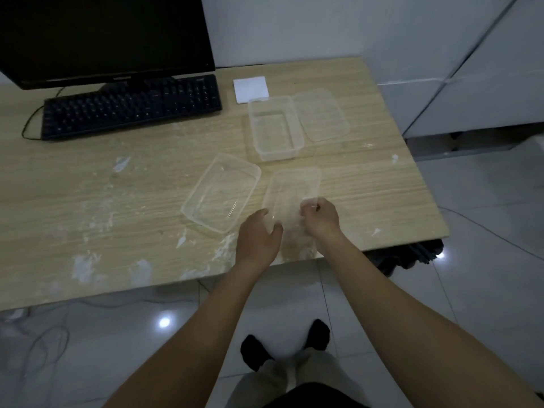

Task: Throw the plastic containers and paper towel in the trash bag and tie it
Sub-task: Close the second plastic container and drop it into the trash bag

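Both hands are on one clear container point(292, 188) that lies on the tabletop point(88, 187), right of the keyboard point(132, 106) and much nearer the front edge. The left hand point(259, 234) grips its near left corner, with the thumb on one side of the rim and the fingers on the other. The right hand point(319, 217) pinches its near right rim with curled fingers.

White smears mark the pale wood tabletop, mostly in front of the keyboard. A dark monitor point(103, 36) stands just behind the keyboard, its foot touching the keyboard's back edge.

A shallow container point(220, 192) lies at an angle in front of the keyboard's right end, just left of the held one and apart from it. A deep container point(275, 128) stands upright, right of the keyboard and level with it. A lid point(322, 114) lies flat further right of the keyboard, against the deep container's far side.

A white paper towel point(251, 88), folded square, lies just right of the keyboard's back corner, and the deep container's rim overlaps its edge.
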